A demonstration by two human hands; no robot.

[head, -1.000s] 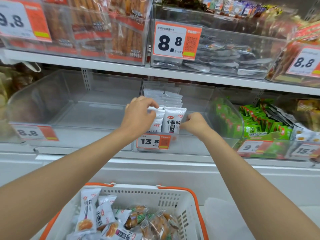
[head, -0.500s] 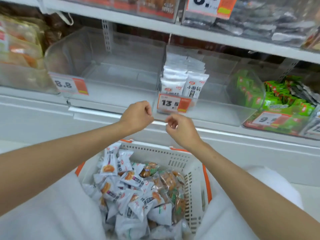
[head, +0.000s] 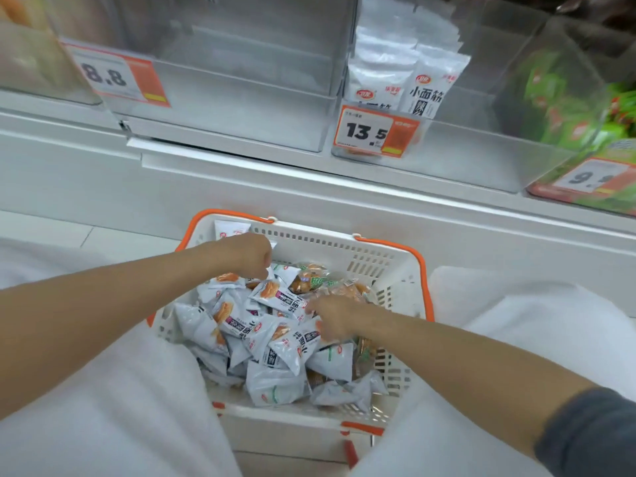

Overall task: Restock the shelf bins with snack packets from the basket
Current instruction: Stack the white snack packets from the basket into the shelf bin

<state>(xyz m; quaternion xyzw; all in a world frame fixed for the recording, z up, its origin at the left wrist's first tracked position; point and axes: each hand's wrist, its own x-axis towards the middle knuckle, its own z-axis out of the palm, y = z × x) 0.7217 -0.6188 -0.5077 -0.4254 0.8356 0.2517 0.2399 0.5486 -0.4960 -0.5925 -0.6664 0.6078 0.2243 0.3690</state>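
head view | snack packets (head: pixel 275 335) being picked over in basket (head: pixel 395 270), frame centre | left hand (head: pixel 253 253) curled, grasp not determinable; right hand (head: pixel 332 313) fingers spread on packets | next: packets to be gripped, lifted to bin (head: pixel 464 146) upper right

hands (head: pixel 251 253) in basket (head: pixel 395 270), packets (head: pixel 275 383) (white)

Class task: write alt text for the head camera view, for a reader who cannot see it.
Both hands, left hand and right hand, reach into a white basket of snack packets. Above, one clear shelf bin holds a few white packets.
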